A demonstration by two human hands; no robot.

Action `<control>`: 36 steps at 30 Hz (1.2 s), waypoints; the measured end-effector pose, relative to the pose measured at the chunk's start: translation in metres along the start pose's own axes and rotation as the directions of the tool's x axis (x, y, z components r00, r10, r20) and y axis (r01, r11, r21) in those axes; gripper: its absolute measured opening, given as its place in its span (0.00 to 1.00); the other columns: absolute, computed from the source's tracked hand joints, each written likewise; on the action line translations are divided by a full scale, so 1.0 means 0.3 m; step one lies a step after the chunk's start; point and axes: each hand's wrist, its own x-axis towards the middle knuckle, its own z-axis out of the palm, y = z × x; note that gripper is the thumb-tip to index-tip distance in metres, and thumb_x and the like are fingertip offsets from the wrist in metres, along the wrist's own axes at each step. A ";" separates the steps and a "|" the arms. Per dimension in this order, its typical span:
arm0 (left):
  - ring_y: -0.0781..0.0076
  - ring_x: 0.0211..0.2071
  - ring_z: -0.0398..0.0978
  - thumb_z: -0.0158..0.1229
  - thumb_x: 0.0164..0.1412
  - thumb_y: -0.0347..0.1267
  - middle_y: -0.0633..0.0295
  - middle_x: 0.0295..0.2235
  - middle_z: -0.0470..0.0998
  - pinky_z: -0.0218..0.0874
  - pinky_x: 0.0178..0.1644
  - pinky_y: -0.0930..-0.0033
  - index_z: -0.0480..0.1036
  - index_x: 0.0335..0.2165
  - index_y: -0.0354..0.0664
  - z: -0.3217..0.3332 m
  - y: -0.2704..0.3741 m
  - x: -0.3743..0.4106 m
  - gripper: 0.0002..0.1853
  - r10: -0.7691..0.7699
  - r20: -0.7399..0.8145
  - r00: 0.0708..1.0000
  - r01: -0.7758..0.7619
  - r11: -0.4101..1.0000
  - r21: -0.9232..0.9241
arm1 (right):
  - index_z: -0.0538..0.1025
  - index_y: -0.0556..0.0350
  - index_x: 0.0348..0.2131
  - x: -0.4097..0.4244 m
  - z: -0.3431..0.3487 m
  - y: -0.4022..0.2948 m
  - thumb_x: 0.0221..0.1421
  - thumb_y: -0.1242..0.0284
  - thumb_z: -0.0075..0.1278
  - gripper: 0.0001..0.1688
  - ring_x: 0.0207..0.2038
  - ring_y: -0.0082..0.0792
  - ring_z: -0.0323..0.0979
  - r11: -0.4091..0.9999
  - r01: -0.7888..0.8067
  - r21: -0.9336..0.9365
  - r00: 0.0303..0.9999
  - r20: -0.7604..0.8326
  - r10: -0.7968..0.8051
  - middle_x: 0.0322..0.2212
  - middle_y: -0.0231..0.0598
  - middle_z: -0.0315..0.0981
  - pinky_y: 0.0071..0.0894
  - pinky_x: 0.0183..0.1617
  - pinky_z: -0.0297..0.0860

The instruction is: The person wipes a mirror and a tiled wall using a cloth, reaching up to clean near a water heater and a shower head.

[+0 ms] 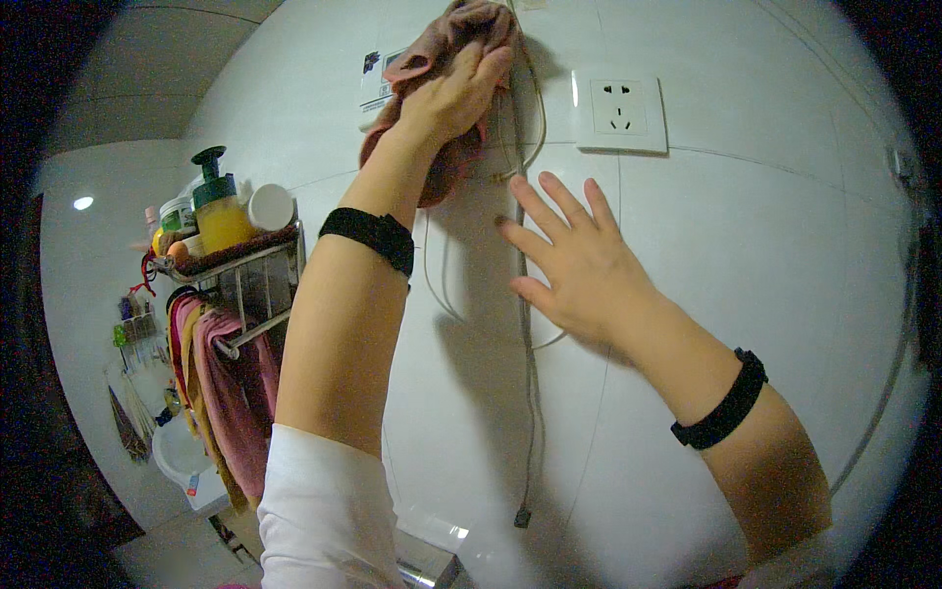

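My left hand presses a dusty-pink cloth against the white tiled wall, at the top centre. The cloth partly covers a white wall panel with a small display. Spread flat, my right hand is at or just off the wall, right of centre, with its fingertips by a hanging cable. It holds nothing. The cable runs down the wall and ends in a small dark connector. Black bands circle both forearms.
A white socket outlet is on the wall at upper right. At left, a metal rack carries a pump bottle and jars, with towels hanging below. Behind are a white washbasin and brushes on the wall. A metal fixture shows at the bottom.
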 end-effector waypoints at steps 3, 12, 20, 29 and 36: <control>0.46 0.48 0.67 0.37 0.63 0.43 0.51 0.50 0.65 0.61 0.49 0.53 0.61 0.50 0.52 -0.075 0.068 0.093 0.19 -0.545 0.381 0.747 0.636 0.752 -0.172 | 0.66 0.47 0.52 -0.010 0.000 0.015 0.52 0.56 0.46 0.30 0.63 0.43 0.42 1.000 -0.006 -0.019 1.000 0.015 0.006 0.60 0.41 0.47 0.53 0.64 0.39; 0.75 0.37 0.71 0.40 0.61 0.50 0.63 0.40 0.74 0.62 0.41 0.74 0.70 0.45 0.45 0.107 -0.290 0.090 0.25 -0.568 0.322 0.758 0.638 0.541 -0.547 | 0.64 0.46 0.54 -0.019 -0.003 0.028 0.51 0.56 0.48 0.32 0.63 0.42 0.42 0.999 0.001 0.039 1.000 0.019 -0.002 0.60 0.40 0.46 0.52 0.64 0.38; 0.63 0.32 0.73 0.41 0.62 0.41 0.58 0.32 0.76 0.63 0.36 0.68 0.70 0.40 0.45 0.146 -0.522 -0.048 0.16 -0.669 0.165 0.724 0.689 0.709 -0.149 | 0.66 0.47 0.53 -0.029 0.012 0.039 0.50 0.55 0.49 0.32 0.62 0.43 0.44 1.000 0.003 0.017 1.000 -0.025 -0.003 0.59 0.42 0.49 0.52 0.64 0.39; 0.43 0.53 0.61 0.32 0.58 0.50 0.42 0.51 0.65 0.49 0.57 0.48 0.65 0.50 0.33 0.091 -0.342 -0.126 0.34 -0.953 0.091 0.288 0.947 0.298 0.117 | 0.65 0.47 0.53 -0.016 0.008 0.025 0.50 0.55 0.49 0.33 0.62 0.43 0.44 0.999 -0.002 0.038 1.000 -0.018 0.003 0.59 0.41 0.49 0.52 0.64 0.38; 0.45 0.43 0.70 0.39 0.60 0.35 0.46 0.44 0.69 0.60 0.47 0.51 0.70 0.39 0.38 0.034 -0.061 0.019 0.16 -0.308 0.043 0.950 0.307 0.951 0.033 | 0.65 0.46 0.53 -0.020 -0.014 0.024 0.50 0.55 0.49 0.33 0.62 0.43 0.44 1.000 -0.013 -0.012 1.000 -0.014 0.013 0.59 0.41 0.50 0.52 0.64 0.38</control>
